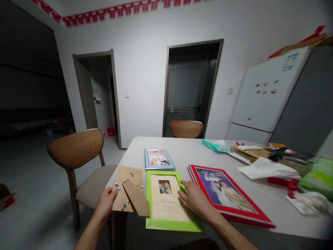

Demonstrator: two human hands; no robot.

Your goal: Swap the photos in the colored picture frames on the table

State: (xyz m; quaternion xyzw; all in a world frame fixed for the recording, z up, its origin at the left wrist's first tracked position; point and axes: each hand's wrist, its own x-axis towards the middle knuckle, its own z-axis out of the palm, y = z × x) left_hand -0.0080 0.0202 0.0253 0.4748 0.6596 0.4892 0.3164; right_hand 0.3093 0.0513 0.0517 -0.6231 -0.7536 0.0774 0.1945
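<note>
My left hand (pixel 106 203) grips the left edge of a brown backing board (pixel 135 176), which has metal clips and a fold-out stand leg (pixel 136 199). The board is at the table's left front edge, beside a green picture frame (pixel 148 208). Inside that frame lies a cream paper insert (pixel 169 210) with a small printed photo of two people. My right hand (pixel 192 198) rests over the frame's right side, fingers apart, fingertips on the insert and the green border. Just right of it lies a red picture frame (pixel 256 217) with a wedding photo.
A small blue picture frame (pixel 158 169) lies farther back on the white table (pixel 179 146). Packaging, white paper (pixel 269 169) and a green bag (pixel 318 178) crowd the right side. Wooden chairs stand at left (pixel 78 147) and behind (pixel 186 129); a fridge (pixel 260 93) stands right.
</note>
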